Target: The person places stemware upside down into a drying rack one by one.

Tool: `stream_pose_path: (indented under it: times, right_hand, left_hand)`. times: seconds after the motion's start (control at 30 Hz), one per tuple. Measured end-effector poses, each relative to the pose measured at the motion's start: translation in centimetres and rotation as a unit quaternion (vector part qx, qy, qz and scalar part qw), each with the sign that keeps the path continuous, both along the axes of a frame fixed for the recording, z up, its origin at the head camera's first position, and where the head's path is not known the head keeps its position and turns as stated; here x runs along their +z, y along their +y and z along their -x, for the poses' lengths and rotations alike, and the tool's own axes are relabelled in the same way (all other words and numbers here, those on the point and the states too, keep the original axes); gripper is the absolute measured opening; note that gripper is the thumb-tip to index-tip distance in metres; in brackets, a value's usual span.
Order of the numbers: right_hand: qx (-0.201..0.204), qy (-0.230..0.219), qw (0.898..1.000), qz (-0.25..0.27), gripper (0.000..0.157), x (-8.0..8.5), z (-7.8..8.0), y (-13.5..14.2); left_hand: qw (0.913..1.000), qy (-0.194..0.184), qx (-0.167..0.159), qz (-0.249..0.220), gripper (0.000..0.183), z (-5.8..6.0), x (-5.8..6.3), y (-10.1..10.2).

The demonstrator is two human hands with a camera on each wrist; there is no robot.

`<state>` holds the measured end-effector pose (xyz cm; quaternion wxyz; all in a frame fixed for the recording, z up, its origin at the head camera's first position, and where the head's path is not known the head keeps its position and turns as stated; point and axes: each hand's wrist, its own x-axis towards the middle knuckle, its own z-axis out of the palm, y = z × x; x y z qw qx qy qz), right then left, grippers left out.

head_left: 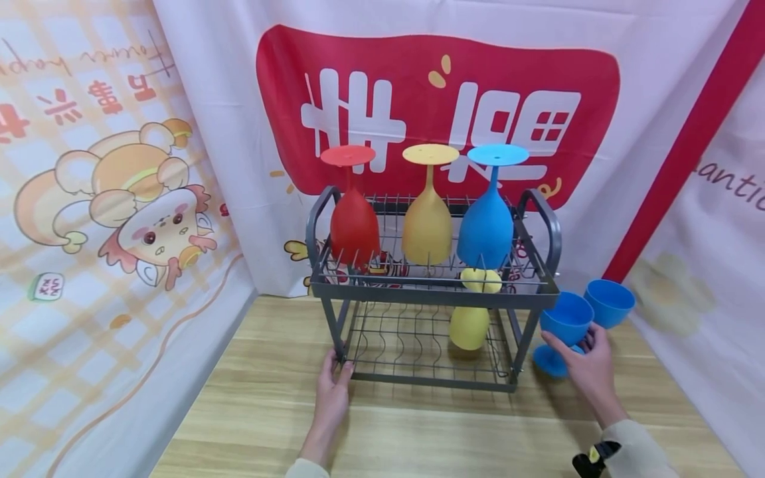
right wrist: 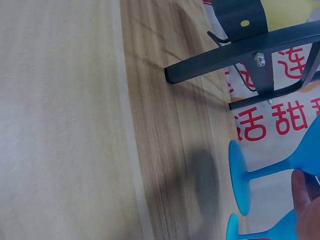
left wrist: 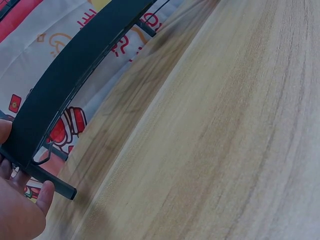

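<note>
left hand [head_left: 335, 393] grips the rack [head_left: 430, 297], right hand [head_left: 593, 372] has a blue goblet [head_left: 566, 320] by the bowl; i'd lift gently, clear of the second goblet [head_left: 611, 305] just beyond that grip.

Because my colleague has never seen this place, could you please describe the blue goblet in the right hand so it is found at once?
Find the dark two-tier rack on the wooden table. Beside its right end is the blue goblet, mouth upward. The right hand grips it, unlike the other blue goblet farther right and the upside-down blue goblet on the rack.
</note>
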<state>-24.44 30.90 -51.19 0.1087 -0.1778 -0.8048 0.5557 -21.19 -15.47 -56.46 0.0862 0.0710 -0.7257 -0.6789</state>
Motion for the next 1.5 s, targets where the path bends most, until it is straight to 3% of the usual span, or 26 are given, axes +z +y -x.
stream_pose_path:
  times: [0.23, 0.57, 0.63, 0.8, 1.03, 1.3, 1.5]
  right_hand:
    - [-0.003, 0.013, 1.0, -0.001, 0.108, 0.8, -2.4, -0.1]
    - [0.013, 0.026, 0.998, -0.057, 0.104, 1.3, -7.2, -1.9]
    - [0.015, 0.033, 0.995, -0.09, 0.103, 1.5, -7.9, -2.5]
    - [0.045, 0.091, 0.979, -0.176, 0.101, 1.6, -9.2, -4.1]
    - [0.104, 0.155, 0.956, -0.225, 0.095, 2.1, -9.5, -6.4]
    - [0.181, 0.229, 0.912, -0.288, 0.093, 2.6, -9.0, -9.2]
    - [0.235, 0.225, 0.905, -0.273, 0.091, 2.3, -8.5, -11.1]
  left_hand:
    - [1.0, 0.001, 0.003, 0.002, 0.052, 0.1, -0.2, -0.1]
    - [1.0, 0.004, -0.001, -0.002, 0.054, 0.1, -0.2, -0.2]
    - [1.0, 0.005, 0.001, -0.002, 0.053, 0.1, -0.3, -0.1]
    - [1.0, 0.007, 0.005, 0.0, 0.053, 0.1, -0.6, -0.1]
    - [0.9999, 0.009, 0.005, -0.003, 0.053, 0.1, -0.3, -0.1]
    - [1.0, 0.007, 0.005, -0.004, 0.052, 0.3, -0.2, -0.2]
    - [1.0, -0.002, 0.006, -0.006, 0.052, 0.2, -0.3, -0.3]
